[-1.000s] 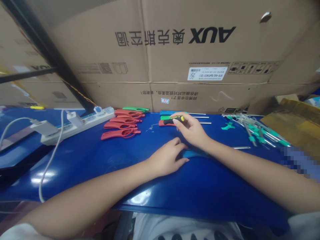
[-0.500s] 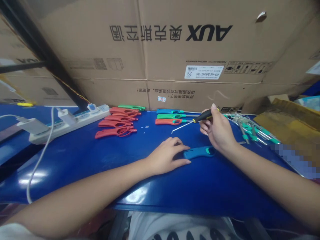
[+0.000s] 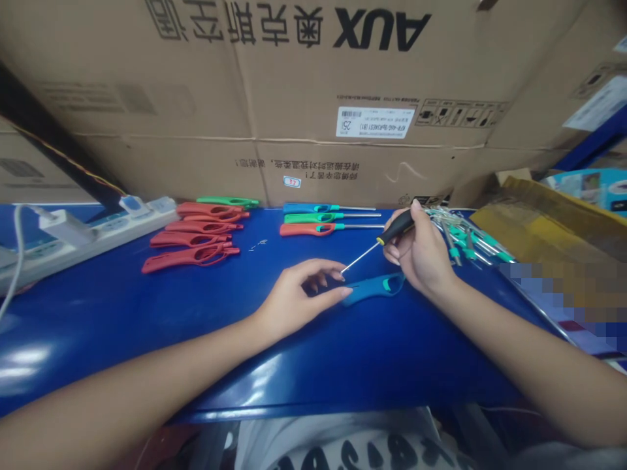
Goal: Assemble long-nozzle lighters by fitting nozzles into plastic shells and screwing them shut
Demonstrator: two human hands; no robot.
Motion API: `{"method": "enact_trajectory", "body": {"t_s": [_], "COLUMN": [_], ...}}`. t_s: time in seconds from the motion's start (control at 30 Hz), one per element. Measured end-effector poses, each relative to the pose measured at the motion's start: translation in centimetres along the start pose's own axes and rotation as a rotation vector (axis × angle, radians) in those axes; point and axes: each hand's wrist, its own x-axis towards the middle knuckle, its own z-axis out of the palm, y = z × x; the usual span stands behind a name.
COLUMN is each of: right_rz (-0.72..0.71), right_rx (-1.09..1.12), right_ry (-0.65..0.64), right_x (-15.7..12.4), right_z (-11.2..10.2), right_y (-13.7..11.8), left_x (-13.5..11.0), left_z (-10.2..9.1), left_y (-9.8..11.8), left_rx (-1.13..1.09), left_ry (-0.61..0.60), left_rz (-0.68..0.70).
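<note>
My right hand [image 3: 424, 251] grips a screwdriver [image 3: 399, 226] by its black and yellow handle, its thin shaft slanting down to the left. The screwdriver's tip meets the fingertips of my left hand [image 3: 298, 297]. That hand's fingers are curved, with a gap between thumb and forefinger; whether a small part sits at the tip is too small to tell. A blue lighter body [image 3: 369, 290] with a teal trigger lies on the table under the left thumb's tip, between my hands.
Several red lighter shells [image 3: 193, 254] and a green one [image 3: 228, 202] lie at left beside a white power strip [image 3: 93, 241]. Three long-necked lighters [image 3: 306, 228] lie at the back. Metal rods with teal parts [image 3: 470, 245] are heaped at right near a cardboard box [image 3: 548, 222].
The view has shifted right and down. The screwdriver's tip has come down to my left fingertips. My left thumb and forefinger have moved off the sides of the blue lighter's end.
</note>
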Motion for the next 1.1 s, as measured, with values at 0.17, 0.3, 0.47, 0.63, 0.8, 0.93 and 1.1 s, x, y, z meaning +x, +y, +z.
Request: {"method": "enact_trajectory", "body": {"t_s": [0.17, 0.3, 0.47, 0.63, 0.8, 0.93, 1.1], "right_rz": [0.018, 0.012, 0.04, 0.04, -0.009, -0.115, -0.207], "right_rx": [0.027, -0.001, -0.019, -0.028, -0.094, -0.16, -0.242], "right_ry": [-0.014, -0.021, -0.036, -0.025, -0.038, -0.053, -0.235], "right_x": [-0.4, -0.4, -0.3, -0.3, -0.2, -0.1, -0.6], "right_z": [0.3, 0.3, 0.1, 0.1, -0.2, -0.7, -0.7], "right_y": [-0.3, -0.3, -0.2, -0.1, 0.1, 0.0, -1.6], "left_x": [-0.1, -0.1, -0.2, -0.2, -0.1, -0.1, -0.1], "left_z": [-0.3, -0.5, -0.6, -0.5, -0.5, -0.5, -0.4], "left_y": [0.6, 0.8, 0.8, 0.7, 0.7, 0.5, 0.4], "left_rx": [0.05, 0.057, 0.058, 0.067, 0.084, 0.122, 0.183], "left_ry": [0.009, 0.027, 0.017, 0.012, 0.004, -0.008, -0.061], "left_rz": [0.049, 0.101, 0.129, 0.133, 0.151, 0.173, 0.18]}}
